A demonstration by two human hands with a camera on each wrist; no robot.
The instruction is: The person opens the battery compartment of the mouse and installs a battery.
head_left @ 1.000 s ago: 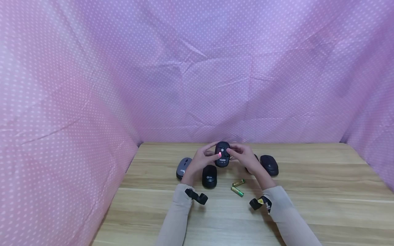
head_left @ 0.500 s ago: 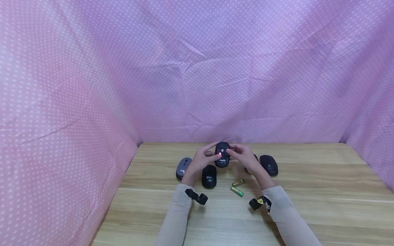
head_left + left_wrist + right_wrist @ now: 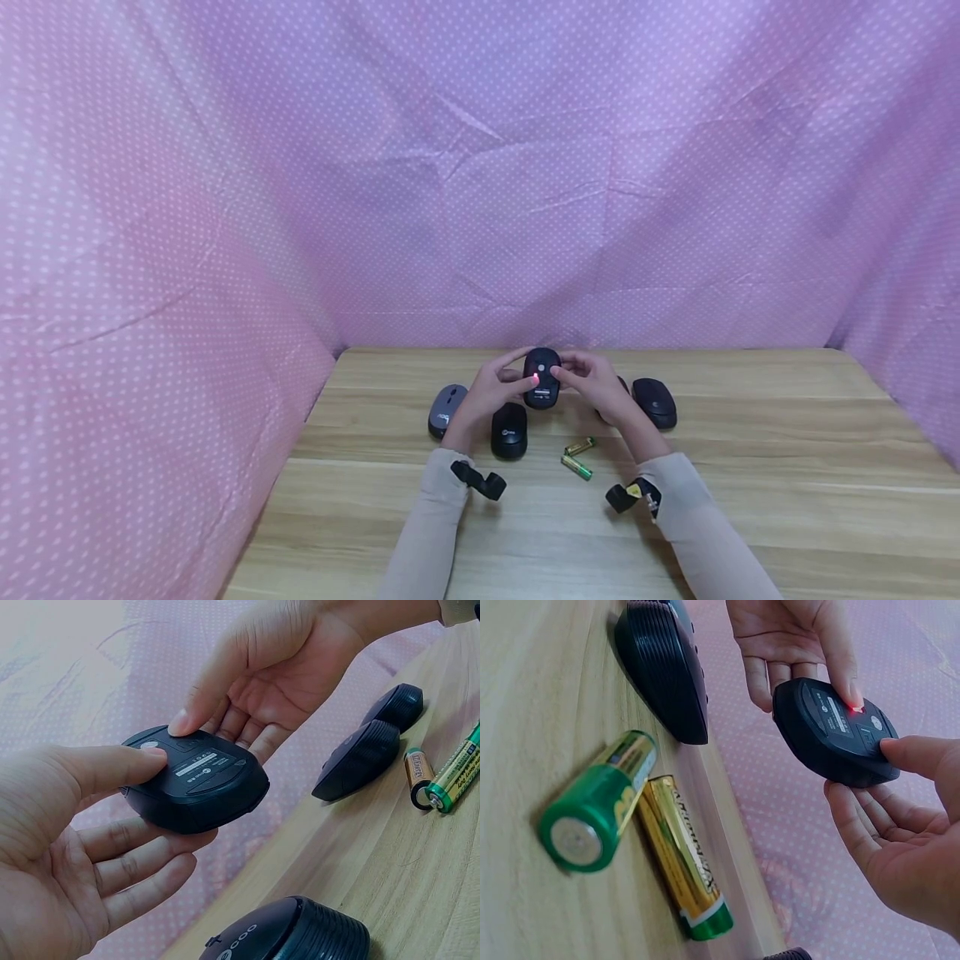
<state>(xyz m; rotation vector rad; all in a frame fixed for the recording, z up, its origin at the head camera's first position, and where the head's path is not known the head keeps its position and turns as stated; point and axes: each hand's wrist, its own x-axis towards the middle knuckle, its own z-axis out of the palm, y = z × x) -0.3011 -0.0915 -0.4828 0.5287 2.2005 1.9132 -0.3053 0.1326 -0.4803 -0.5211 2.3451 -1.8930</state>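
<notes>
A black computer mouse [image 3: 543,395] is held up over the far part of the table, its underside turned toward me. A small red light glows there beside the left thumb. My left hand [image 3: 491,387] grips one side, thumb on the underside and fingers beneath, as the left wrist view shows. From the other side my right hand [image 3: 596,385] pinches the mouse [image 3: 810,727], its thumb pressing near the round pale spot. The label on the underside is too small to read. Two green-and-gold batteries, one [image 3: 581,447] behind the other [image 3: 577,467], lie nearer me.
On the wooden table [image 3: 360,517] a grey mouse [image 3: 447,408] lies at left, partly behind the left wrist. A black mouse [image 3: 510,432] stands beside it. Right of the right wrist is another black mouse [image 3: 656,403]; one more is mostly hidden. Pink dotted cloth [image 3: 480,208] hangs behind.
Both hands keep their hold on the mouse in nearly the same place. The red glow looks slightly smaller now; little else differs.
</notes>
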